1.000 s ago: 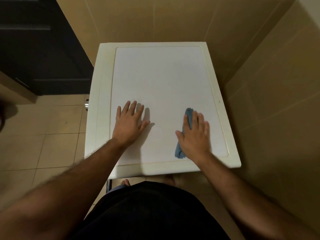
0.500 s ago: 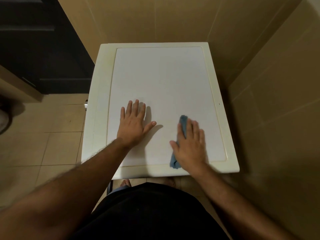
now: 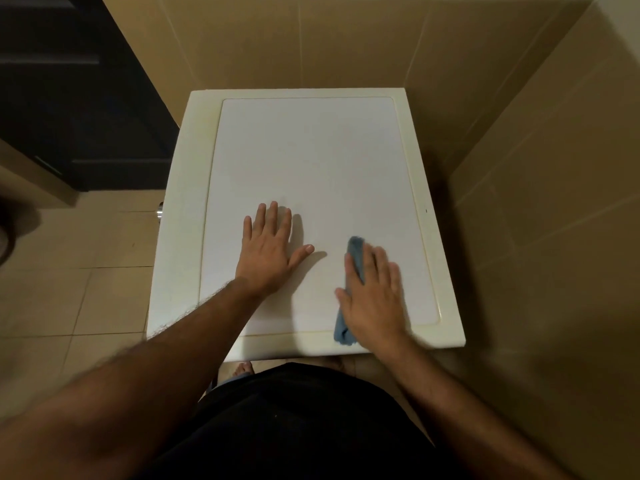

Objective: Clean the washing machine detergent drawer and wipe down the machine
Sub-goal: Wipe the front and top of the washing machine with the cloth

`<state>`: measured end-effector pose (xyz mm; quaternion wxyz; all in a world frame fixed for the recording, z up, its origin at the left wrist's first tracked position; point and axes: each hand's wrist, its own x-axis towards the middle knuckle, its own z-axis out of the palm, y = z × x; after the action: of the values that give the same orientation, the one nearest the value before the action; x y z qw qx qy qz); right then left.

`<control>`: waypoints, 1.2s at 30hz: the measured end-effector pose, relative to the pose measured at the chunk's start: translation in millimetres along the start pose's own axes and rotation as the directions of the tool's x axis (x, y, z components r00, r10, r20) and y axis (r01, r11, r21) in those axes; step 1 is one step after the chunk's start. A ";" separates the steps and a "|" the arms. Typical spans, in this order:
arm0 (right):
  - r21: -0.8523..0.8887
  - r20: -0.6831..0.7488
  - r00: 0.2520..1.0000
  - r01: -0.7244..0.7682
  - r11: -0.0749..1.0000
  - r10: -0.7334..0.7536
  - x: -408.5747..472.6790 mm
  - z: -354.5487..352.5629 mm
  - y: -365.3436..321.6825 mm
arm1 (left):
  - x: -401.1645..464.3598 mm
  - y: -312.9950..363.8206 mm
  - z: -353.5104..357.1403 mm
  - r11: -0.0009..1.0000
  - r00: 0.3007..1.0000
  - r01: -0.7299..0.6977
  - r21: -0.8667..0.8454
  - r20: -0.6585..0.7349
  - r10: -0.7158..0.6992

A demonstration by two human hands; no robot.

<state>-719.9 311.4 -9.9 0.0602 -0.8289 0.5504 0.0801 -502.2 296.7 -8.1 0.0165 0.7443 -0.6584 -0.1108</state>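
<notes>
While the blue cloth (image 3: 355,258) lies flat on the white top of the washing machine (image 3: 311,161), near its front right corner, the right hand (image 3: 374,299) presses down on it with straight fingers, so this grip is open and laid flat rather than curled round the fabric. One end of the cloth sticks out beyond the fingertips, and the other end shows below the thumb side of the palm, reaching onto the cream rim (image 3: 298,344) at the front edge. The right hand is slightly blurred.

To the left of that grip, apart from the cloth, the left hand (image 3: 268,252) rests palm down on the same white panel, fingers straight and spread, thumb pointing toward the cloth; this grip is open too and holds nothing. Both bare forearms reach in from the bottom of the view, over a dark garment (image 3: 294,420) worn by the person.

Beyond the fingertips the white panel runs back to a tan tiled wall (image 3: 346,39), and a second tiled wall (image 3: 554,202) stands just to the right of the right hand's side of the machine. Left of the left hand lies a beige tiled floor (image 3: 86,254), with a dark door (image 3: 69,98) farther back.
</notes>
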 end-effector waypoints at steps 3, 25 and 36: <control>-0.043 0.019 0.986 0.167 0.985 -0.167 -32.2 7.6 25.7 | 2.7 4.6 -1.4 1.000 1.000 0.009 -0.006 -0.016 -0.009; 0.012 -0.064 0.985 -0.158 0.987 0.158 14.5 5.6 122.1 | -11.9 27.8 10.2 0.996 0.998 0.068 -0.050 -0.015 -0.068; 0.041 0.003 0.999 -0.037 0.998 0.037 -47.2 12.8 119.9 | -0.3 29.1 3.1 0.985 0.991 0.120 -0.125 -0.039 -0.126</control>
<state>-849.3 310.0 -14.4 0.0762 -0.8171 0.5671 0.0708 -531.2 293.5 -6.2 0.0705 0.7834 -0.6027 -0.1344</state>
